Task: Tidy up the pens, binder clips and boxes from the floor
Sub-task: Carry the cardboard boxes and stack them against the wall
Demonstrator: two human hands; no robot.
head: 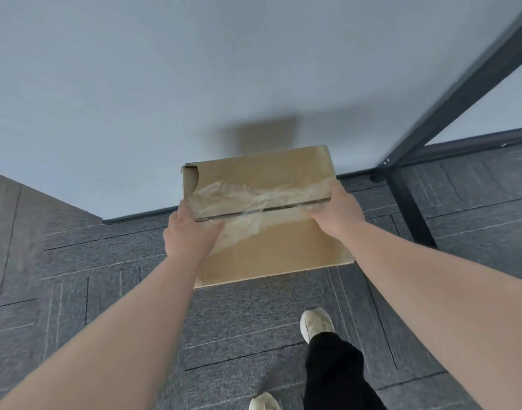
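A flat brown cardboard box (271, 250) with torn clear tape along its top seam is held in the air in front of me, above the grey carpet. My left hand (190, 232) grips its left side and my right hand (338, 214) grips its right side at the seam. The box's far left flap stands slightly open. The box casts a shadow on the white wall behind it. No pens or binder clips are in view.
A white wall (165, 84) with a dark skirting board stands just ahead. A dark metal frame leg (407, 199) rises at the right. Grey carpet tiles (105, 276) cover the floor. My legs and pale shoes (316, 324) are below the box.
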